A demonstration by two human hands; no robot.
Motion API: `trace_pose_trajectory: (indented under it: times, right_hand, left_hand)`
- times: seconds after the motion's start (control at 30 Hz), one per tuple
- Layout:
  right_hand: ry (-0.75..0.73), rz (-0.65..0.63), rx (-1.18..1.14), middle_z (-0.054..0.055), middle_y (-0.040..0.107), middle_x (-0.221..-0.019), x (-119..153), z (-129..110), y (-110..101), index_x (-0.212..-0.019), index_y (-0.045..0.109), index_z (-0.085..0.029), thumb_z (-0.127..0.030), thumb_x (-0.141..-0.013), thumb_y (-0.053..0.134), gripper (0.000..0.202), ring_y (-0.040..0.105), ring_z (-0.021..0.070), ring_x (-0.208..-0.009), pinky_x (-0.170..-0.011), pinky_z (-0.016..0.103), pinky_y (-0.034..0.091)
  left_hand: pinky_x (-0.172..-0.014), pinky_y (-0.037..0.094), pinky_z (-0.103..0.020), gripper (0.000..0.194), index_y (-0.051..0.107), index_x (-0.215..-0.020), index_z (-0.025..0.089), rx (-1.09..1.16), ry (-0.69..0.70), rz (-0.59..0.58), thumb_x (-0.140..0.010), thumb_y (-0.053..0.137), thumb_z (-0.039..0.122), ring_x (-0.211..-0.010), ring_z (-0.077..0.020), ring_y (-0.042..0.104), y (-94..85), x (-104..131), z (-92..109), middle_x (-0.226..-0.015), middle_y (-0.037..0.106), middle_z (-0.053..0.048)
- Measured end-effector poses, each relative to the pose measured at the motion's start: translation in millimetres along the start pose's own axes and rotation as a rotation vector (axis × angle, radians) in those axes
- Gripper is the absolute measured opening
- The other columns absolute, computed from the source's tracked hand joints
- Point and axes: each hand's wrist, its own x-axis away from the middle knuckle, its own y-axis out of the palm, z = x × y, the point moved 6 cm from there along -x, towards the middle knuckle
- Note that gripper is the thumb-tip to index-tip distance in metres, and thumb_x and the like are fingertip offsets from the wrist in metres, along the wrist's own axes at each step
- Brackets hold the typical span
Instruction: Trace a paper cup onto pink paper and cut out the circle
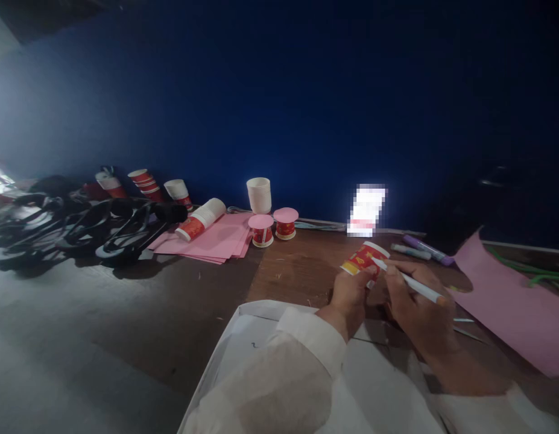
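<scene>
My left hand [351, 298] grips a red paper cup [361, 260] with a yellow and white pattern, tilted on its side above the brown table. Held in my right hand [419, 304] is a white marker [417, 285] with an orange end. The marker's tip is at the side of the cup; whether it touches cannot be told. Left of my hands, two short red cup pieces [263, 234] [286, 226] stand with round pink tops. A white cup [259, 195] stands just behind them.
Pink sheets [222, 238] with a cup stack [201, 219] lie to the left, near black straps [120, 232]. A white tray [256, 305] is in front. A bright phone [366, 210], a purple marker [427, 249] and a cut pink sheet [517, 307] are at the back and right.
</scene>
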Motion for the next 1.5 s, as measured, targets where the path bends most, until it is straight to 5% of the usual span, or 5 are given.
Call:
trace_pose_trajectory:
  times: [0.37, 1.2, 1.5]
  right_hand:
    - [-0.026, 0.011, 0.025, 0.008, 0.077, -0.088, 0.6, 1.0, 1.5, -0.093, 0.071, -0.018, -0.027, -0.098, 0.059, 0.016, 0.073, 0.0213, -0.081, -0.081, 0.034, 0.055]
    - [-0.007, -0.009, 0.061, 0.008, 0.078, -0.087, 0.3, 2.0, 1.1, -0.092, 0.073, -0.018, -0.030, -0.098, 0.058, 0.020, 0.073, 0.0225, -0.079, -0.080, 0.035, 0.053]
    - [-0.020, -0.009, 0.061, 0.007, 0.078, -0.086, 0.0, 0.9, 1.8, -0.092, 0.072, -0.018, -0.030, -0.098, 0.058, 0.020, 0.073, 0.0215, -0.079, -0.079, 0.033, 0.053]
  left_hand:
    - [-0.074, 0.050, -0.030, 0.047, 0.076, -0.082, 0.013, -0.044, 0.002, -0.002, -0.046, 0.096, 0.035, -0.074, -0.0189, 0.067, 0.4, -1.0, -2.6, -0.078, 0.074, -0.007]
    - [-0.082, 0.052, -0.032, 0.050, 0.075, -0.085, 0.013, 0.016, -0.017, 0.003, -0.045, 0.097, 0.034, -0.089, -0.0248, 0.072, -0.6, -2.2, -1.8, -0.084, 0.075, -0.009]
    - [-0.080, 0.050, -0.029, 0.048, 0.073, -0.081, 0.015, 0.032, -0.034, 0.010, -0.044, 0.097, 0.032, -0.085, -0.0203, 0.069, -1.3, -0.3, 0.0, -0.080, 0.072, -0.005]
